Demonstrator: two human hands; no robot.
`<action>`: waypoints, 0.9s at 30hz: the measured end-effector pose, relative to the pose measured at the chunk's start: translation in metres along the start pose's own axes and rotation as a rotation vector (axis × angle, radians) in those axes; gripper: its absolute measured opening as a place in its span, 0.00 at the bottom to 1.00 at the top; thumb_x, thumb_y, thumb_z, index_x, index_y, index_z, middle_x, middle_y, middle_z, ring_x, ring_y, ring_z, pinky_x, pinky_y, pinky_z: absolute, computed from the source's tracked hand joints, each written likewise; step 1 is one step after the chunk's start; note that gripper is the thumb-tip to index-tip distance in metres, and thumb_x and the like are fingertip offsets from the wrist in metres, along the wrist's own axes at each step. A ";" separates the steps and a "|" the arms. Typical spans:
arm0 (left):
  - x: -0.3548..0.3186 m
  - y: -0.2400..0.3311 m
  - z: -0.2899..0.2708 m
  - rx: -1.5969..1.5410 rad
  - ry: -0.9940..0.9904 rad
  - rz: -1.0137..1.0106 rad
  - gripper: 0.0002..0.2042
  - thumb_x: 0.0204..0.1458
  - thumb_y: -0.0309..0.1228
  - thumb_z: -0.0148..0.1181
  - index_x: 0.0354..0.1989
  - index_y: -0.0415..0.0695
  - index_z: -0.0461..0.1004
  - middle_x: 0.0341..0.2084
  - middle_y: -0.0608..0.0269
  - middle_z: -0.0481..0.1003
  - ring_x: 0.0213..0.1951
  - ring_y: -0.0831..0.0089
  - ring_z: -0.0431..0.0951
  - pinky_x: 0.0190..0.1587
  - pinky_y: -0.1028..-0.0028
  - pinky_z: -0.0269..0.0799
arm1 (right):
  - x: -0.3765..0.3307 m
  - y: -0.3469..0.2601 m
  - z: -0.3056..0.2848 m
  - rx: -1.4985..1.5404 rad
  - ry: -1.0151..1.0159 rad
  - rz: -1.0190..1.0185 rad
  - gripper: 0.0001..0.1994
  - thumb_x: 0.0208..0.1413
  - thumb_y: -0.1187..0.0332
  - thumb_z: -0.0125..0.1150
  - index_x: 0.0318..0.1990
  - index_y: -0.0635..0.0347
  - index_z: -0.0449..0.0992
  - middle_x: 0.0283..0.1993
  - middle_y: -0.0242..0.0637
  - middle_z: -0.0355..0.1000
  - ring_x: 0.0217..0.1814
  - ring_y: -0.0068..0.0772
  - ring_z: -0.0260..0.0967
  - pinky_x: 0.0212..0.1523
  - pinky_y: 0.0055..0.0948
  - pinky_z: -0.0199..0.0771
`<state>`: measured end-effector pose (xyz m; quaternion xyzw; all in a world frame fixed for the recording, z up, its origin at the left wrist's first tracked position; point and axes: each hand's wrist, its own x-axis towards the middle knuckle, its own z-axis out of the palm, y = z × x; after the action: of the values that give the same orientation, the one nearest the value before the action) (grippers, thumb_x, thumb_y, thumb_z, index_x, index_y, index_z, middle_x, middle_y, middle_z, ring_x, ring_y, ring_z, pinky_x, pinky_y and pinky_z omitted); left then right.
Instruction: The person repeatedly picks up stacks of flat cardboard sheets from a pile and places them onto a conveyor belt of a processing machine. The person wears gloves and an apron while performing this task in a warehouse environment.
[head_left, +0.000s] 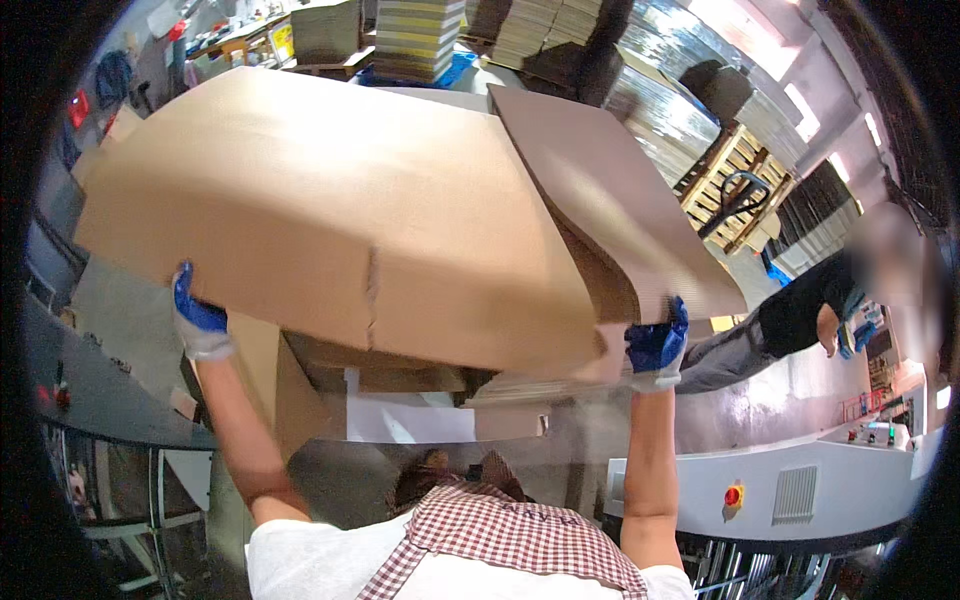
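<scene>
A large brown cardboard sheet (pixel 330 190) spans the middle of the view, held out in front of me. It has a short slit in its near part, and its surface bows slightly. On its right lies a darker, curved cardboard panel (pixel 610 180); I cannot tell whether it is joined to the sheet. My left hand (pixel 203 322), in a blue and white glove, grips the sheet's near edge at the left, thumb on top. At the near right corner my right hand (pixel 657 350), gloved alike, is closed on the cardboard, its thumb up against the darker panel. The fingers underneath are hidden.
More cardboard (pixel 410 378) lies beneath the sheet. A grey machine housing (pixel 750 485) with a red and yellow knob (pixel 734 496) stands near right. Another person (pixel 800 315) is at the right, beyond it. Wooden pallets (pixel 735 190) and stacked sheets (pixel 418 40) stand farther back.
</scene>
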<state>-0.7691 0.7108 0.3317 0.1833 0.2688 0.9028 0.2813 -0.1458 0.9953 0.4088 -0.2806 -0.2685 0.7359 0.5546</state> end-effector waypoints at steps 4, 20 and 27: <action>-0.079 0.051 -0.159 0.113 0.266 -0.064 0.19 0.59 0.35 0.50 0.56 0.38 0.67 0.52 0.54 0.72 0.53 0.58 0.72 0.57 0.60 0.65 | -0.001 0.024 -0.031 -0.116 0.128 0.019 0.13 0.57 0.53 0.55 0.40 0.50 0.75 0.34 0.32 0.76 0.27 0.32 0.72 0.23 0.29 0.71; -0.203 0.230 -0.230 1.966 1.380 0.109 0.25 0.58 0.46 0.49 0.57 0.40 0.68 0.43 0.43 0.77 0.42 0.48 0.79 0.44 0.55 0.72 | -0.006 0.047 -0.065 -0.288 0.199 0.228 0.13 0.54 0.49 0.58 0.34 0.46 0.75 0.25 0.30 0.74 0.15 0.29 0.64 0.12 0.30 0.60; -0.110 0.134 -0.050 2.151 1.338 -0.273 0.34 0.58 0.52 0.51 0.68 0.46 0.52 0.67 0.52 0.54 0.65 0.61 0.61 0.60 0.54 0.63 | -0.009 0.041 -0.056 -0.200 0.205 0.170 0.11 0.54 0.50 0.59 0.34 0.45 0.75 0.25 0.29 0.74 0.17 0.29 0.66 0.15 0.28 0.62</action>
<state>-0.7625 0.5317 0.3513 -0.1999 0.9676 0.1102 -0.1083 -0.1311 0.9818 0.3419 -0.4296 -0.2575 0.7173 0.4844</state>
